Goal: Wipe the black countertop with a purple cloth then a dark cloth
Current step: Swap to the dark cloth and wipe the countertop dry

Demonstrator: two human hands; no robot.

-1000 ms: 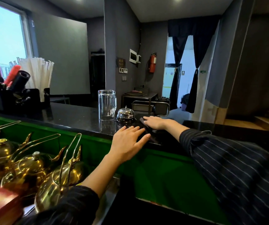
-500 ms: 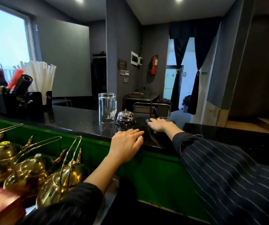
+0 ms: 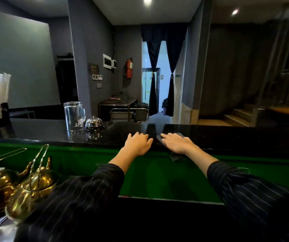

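Left hand [image 3: 137, 144] and right hand [image 3: 177, 143] lie side by side on the tabletop [image 3: 44, 130], near its front edge, not touching. Cloth [image 3: 177, 157] sits under right hand, with one part hanging over the edge. Call bell [image 3: 93, 123] is left of left hand, farther back. Glass [image 3: 74, 116] is just left of bell. Teapots [image 3: 30, 194] are below tabletop, far left.

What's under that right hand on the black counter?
A dark cloth, flat on the black countertop; an edge shows past the fingertips and a corner hangs over the front. The part beneath the right hand is covered.
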